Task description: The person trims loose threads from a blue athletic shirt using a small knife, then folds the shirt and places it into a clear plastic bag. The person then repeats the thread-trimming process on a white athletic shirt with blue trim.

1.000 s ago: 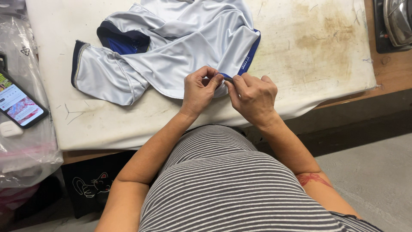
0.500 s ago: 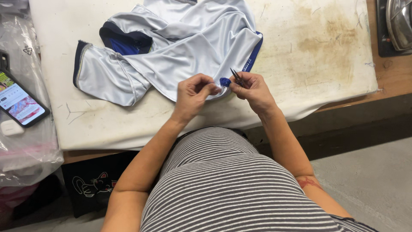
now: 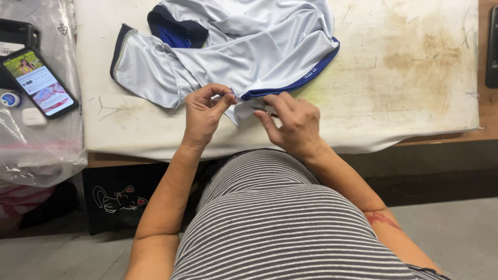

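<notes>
A shiny white sports shirt [image 3: 244, 52] with dark blue trim lies crumpled on the white padded table [image 3: 404, 103]. My left hand [image 3: 204, 111] pinches the shirt's hem corner near the table's front edge. My right hand [image 3: 291, 123] grips the same hem just to the right, at the blue band [image 3: 290, 85], with a small dark tool partly hidden under its fingers. The two hands nearly touch.
A lit phone [image 3: 39, 83] lies on clear plastic bags [image 3: 41, 150] at the left, beside a small white case [image 3: 33, 116] and a round blue-and-white tin [image 3: 9, 98]. The pad has brown stains [image 3: 415, 52] at the right. A dark object [image 3: 492, 46] sits at the right edge.
The camera view has shifted a little. My right hand has lowered onto the hem, so the small dark tool that stuck up from its fingers now lies mostly hidden; the blue band is pulled straighter.
</notes>
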`<action>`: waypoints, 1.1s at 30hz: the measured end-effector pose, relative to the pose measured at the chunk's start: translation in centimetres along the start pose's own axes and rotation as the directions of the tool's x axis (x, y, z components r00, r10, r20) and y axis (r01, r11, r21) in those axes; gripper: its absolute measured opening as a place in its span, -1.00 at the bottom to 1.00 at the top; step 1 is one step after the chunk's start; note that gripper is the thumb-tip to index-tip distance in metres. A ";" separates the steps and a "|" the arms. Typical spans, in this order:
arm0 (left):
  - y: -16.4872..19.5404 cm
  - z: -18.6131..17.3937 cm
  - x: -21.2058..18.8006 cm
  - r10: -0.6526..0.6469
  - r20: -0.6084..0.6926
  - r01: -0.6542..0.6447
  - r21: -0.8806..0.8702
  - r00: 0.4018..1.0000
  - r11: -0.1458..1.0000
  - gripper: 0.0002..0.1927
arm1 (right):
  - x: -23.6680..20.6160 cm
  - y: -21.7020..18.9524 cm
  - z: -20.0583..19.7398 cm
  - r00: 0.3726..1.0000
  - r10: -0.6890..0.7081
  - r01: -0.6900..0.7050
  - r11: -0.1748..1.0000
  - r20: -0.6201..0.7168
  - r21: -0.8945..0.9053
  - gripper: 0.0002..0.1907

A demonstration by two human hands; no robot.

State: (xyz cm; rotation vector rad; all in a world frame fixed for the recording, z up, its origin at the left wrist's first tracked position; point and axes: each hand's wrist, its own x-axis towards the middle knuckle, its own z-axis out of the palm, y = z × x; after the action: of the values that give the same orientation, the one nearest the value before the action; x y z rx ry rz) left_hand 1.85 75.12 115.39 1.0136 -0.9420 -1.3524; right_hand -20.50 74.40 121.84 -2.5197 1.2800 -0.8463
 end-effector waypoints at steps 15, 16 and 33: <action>0.9 -0.6 -0.3 -0.024 0.043 0.023 0.026 0.999 0.999 -0.96 | 1.0 -1.4 0.5 0.991 -0.134 0.132 0.973 0.002 -0.188 -0.82; 1.5 -1.2 -0.3 -0.031 0.055 0.028 0.049 0.998 0.998 -0.96 | 0.8 -0.9 0.3 0.997 -0.078 0.076 0.989 -0.013 -0.124 -0.80; 2.7 -5.5 -1.1 -0.040 0.053 0.037 0.059 0.998 0.998 -0.94 | 2.8 -1.9 2.5 0.987 -0.158 0.159 0.987 0.028 -0.011 -0.76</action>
State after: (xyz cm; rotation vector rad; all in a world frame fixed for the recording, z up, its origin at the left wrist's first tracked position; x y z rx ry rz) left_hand 7.86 76.25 116.34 1.0486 -1.0121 -1.3974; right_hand -16.50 73.19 121.72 -2.6622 1.0916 -0.8346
